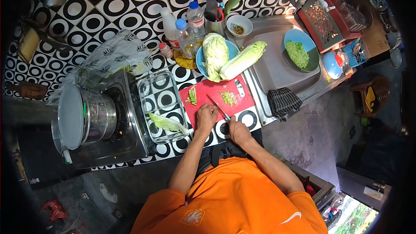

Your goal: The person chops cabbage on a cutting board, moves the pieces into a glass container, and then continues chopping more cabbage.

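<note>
My right hand (239, 131) is closed around the handle of a knife (215, 104), whose blade points up and left over a red cutting board (245, 102). My left hand (207, 117) rests at the board's near edge, left of the blade, fingers drawn together; what they hold, if anything, is hidden. Finely chopped greens (228, 98) lie right of the knife. Some larger leaf pieces (191, 95) sit on the board's left. Beyond it, two napa cabbages (215, 56) lean on a blue bowl (200, 60). A single cabbage leaf (167, 123) lies in a clear glass dish (145, 104).
Left stands a stove (138, 125) with a steel pot (102, 117) and a grey lid (70, 116). At the sink (271, 71), a blue bowl (315, 58) holds shredded greens. Bottles (185, 43) and a utensil holder (215, 27) stand behind; a checked cloth (284, 104) hangs at the sink's edge.
</note>
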`<state>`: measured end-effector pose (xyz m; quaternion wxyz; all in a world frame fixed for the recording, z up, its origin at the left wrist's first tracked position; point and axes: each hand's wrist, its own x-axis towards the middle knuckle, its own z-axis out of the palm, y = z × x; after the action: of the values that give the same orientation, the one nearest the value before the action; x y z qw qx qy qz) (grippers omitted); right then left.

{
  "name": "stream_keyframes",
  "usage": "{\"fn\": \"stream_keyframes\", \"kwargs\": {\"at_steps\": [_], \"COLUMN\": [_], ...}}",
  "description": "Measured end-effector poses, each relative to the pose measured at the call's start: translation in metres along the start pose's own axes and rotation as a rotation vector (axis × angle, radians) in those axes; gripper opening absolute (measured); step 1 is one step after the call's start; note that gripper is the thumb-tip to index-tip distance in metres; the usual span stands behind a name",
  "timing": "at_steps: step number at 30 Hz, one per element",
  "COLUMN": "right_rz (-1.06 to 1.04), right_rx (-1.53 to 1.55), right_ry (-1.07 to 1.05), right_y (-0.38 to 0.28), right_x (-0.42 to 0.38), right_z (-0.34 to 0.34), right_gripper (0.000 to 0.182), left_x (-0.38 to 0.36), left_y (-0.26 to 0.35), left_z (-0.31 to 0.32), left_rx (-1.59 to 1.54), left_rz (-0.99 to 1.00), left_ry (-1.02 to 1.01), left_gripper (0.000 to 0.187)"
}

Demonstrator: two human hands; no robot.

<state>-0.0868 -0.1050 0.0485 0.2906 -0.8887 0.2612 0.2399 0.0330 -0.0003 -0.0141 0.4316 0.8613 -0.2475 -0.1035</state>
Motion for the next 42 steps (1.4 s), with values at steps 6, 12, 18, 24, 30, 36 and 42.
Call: {"fn": "stream_keyframes", "kwargs": {"at_steps": [6,12,18,24,30,36,42], "right_rz": [0.003,0.017,-0.005,-0.101,-0.052,0.025,0.002], "right_rx": [-0.005,-0.025,-0.029,-0.045,-0.054,-0.008,-0.013], "right_ry": [-0.002,-0.002,0.010,0.063,0.010,0.019,-0.004], "right_y": [-0.001,-0.003,-0.009,-0.007,-0.007,0.002,0.004], "right_x": [-0.001,0.007,0.014,0.009,-0.007,-0.001,0.004], "right_z": [0.001,0.003,-0.004,-0.013,-0.017,0.006,0.004], "right_gripper": [0.041,0.025,0.019,0.024,0.020,0.020,0.020], "left_x": [0.000,0.003,0.006,0.006,0.005,0.004,0.002], "left_y": [0.000,0.005,-0.008,-0.006,-0.008,-0.003,-0.005], "left_z": [-0.001,-0.004,0.003,0.001,0.001,0.000,0.004], "left_rx": [-0.007,0.028,-0.007,-0.073,-0.028,-0.003,0.038], "left_rz": [-0.003,-0.037,-0.039,-0.076,-0.084,-0.058,0.000], "left_ry": [-0.022,-0.050,-0.010,0.005,-0.013,0.002,-0.004], "left_gripper": [0.010,0.010,0.010,0.012,0.013,0.010,0.009]}}
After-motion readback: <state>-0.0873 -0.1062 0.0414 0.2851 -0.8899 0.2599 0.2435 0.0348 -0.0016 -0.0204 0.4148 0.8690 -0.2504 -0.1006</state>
